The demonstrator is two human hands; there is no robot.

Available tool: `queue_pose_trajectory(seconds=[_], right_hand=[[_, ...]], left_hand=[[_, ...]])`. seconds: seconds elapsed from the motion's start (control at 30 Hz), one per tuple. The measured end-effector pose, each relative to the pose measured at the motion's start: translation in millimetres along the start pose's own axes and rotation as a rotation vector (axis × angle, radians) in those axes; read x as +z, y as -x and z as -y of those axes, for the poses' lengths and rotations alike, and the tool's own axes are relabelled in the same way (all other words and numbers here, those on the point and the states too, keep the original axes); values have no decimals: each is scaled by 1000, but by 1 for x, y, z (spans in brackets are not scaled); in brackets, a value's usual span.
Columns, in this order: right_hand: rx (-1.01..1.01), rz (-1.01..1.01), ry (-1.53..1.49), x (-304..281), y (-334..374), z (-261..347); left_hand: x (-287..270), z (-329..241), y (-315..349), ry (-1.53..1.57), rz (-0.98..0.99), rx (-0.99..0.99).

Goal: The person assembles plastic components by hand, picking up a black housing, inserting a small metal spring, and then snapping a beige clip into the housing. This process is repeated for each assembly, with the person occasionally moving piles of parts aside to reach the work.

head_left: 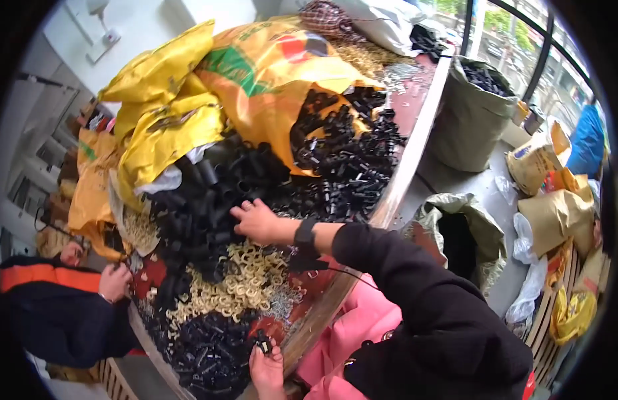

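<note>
My left hand (266, 367) is closed at the near edge of the table, its fingertips round a small black plastic part (263, 345) with a pale piece showing on it. My right hand (257, 222), with a dark band at the wrist, reaches over a heap of short black tubes (212, 177). Its fingers are apart and touch or nearly touch the tubes; nothing shows in them. Between my hands lie a pile of cream curved pieces (239, 283) and small silvery metal bits (282, 301). Beside my left hand is a heap of black plastic parts (205, 353).
Small black fittings (352, 167) spill from an orange woven sack (262, 60), with yellow sacks (165, 100) beside it. A wooden rim (412, 160) edges the red table. Grey-green sacks (472, 120) stand on the floor at right. Another person's hand (114, 283) is at the left edge.
</note>
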State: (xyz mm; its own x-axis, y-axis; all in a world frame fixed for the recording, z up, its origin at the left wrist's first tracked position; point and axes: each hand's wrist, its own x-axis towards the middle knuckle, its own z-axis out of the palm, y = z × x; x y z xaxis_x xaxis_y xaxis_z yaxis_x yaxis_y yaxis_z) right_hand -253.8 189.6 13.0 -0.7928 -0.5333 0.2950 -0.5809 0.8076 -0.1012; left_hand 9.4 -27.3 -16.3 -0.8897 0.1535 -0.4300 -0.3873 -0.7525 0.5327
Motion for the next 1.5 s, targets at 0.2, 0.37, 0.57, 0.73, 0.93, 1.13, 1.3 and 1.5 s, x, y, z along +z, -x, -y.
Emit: queue_pose_trajectory(seconds=[0.2, 0.37, 0.57, 0.73, 0.93, 1.13, 1.3, 1.5], right_hand=[[-127, -449, -314, -20, 10, 4], [85, -144, -954, -37, 29, 3], [5, 135, -988, -70, 74, 43], [-235, 377, -946, -93, 98, 87], [-336, 411, -828, -83, 108, 91], [-382, 419, -744, -77, 101, 93], [-376, 500, -793, -66, 105, 94], [-450, 438, -765, -66, 115, 98]], left_hand=[[11, 5, 3, -24, -44, 70], [20, -2, 6, -9, -66, 116], [38, -4, 9, -25, 5, 130], [53, -5, 14, -42, 3, 129], [48, -5, 10, -70, -3, 84], [42, -5, 3, -270, 9, 41], [44, -1, -1, -440, 12, 66], [44, 2, -1, -453, 25, 58]])
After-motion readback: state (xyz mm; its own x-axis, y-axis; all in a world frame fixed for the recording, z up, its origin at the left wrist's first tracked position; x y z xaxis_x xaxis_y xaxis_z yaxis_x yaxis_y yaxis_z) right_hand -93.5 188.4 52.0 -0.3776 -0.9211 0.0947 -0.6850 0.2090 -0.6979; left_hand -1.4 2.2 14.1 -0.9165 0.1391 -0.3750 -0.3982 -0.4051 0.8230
